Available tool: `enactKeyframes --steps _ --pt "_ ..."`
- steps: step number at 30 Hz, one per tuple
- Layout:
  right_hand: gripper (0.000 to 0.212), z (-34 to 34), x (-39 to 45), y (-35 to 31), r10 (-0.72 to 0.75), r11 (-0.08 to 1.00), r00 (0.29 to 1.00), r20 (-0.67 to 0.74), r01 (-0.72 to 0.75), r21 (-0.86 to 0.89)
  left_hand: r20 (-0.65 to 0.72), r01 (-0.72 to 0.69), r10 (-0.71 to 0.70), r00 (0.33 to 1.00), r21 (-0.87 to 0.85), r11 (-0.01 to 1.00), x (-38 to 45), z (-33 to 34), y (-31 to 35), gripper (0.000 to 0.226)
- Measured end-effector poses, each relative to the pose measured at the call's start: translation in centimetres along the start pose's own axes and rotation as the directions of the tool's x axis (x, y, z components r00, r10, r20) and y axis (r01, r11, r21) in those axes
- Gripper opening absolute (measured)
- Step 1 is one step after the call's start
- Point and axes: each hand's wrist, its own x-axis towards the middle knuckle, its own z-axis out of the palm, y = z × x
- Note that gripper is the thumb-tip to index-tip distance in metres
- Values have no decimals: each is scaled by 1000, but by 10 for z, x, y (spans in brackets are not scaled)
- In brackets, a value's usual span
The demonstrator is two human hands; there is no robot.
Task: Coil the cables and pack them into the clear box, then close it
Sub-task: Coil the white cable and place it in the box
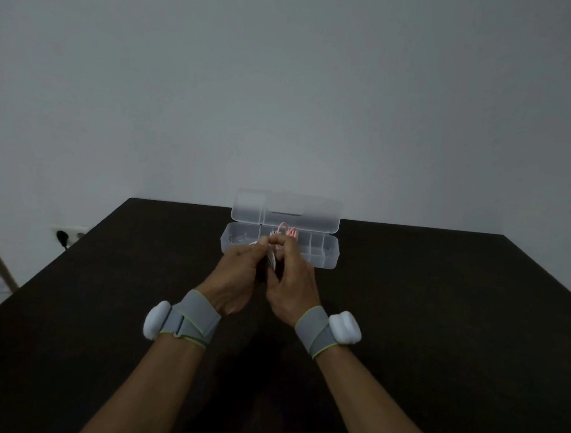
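Both hands meet near the table's [438, 328] far edge; the left hand [236, 277] and right hand [290, 277] pinch a white cable [272, 261], winding it; next it must go into the open clear box [325, 256], beside the pink cable [288, 231].

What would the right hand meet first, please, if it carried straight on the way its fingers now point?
Probably the near wall of the clear box: the right hand, holding a white cable together with the left hand, points toward it. Depth is uncertain.
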Motion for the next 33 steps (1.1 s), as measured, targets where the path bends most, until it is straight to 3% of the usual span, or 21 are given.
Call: enactKeyframes --steps 5,10,14,17,20,24,27,29,30,31,33 --pt "37 2 -2 4 80 986 996 23 -83 144 57 65 -62 996 -47 997 0 -11 4 36" --pt "36 2 -2 10 151 953 986 66 -164 255 -186 7 -29 982 -118 993 8 -10 -7 23" --pt "33 3 -1 10 173 933 983 67 -185 308 -366 -88 97 925 42 995 7 1 -8 9" --pt "31 8 1 13 223 906 975 20 -214 366 -462 -171 295 836 291 941 12 5 -14 5" --pt "30 11 1 15 253 861 967 10 -230 453 -444 -206 454 773 502 840 12 7 -18 14" --pt "28 9 -1 21 327 755 945 13 -270 597 -414 -232 561 717 617 752 7 -4 -16 29" --pt "28 -6 -2 29 396 667 918 -2 -286 688 -337 -159 569 750 744 649 11 -19 -8 39" --pt "29 -13 -1 33 408 627 913 -2 -279 728 -267 -65 466 844 810 583 20 -25 -4 56" --pt "30 -13 1 33 408 618 913 -1 -275 737 -225 -47 356 907 785 618 25 -25 -4 56" --pt "31 -12 2 34 408 612 913 4 -276 741 -170 -53 235 957 695 717 28 -24 -6 48" --pt "30 -9 5 36 411 595 911 22 -287 751 -66 7 22 998 402 915 30 -16 -8 36"
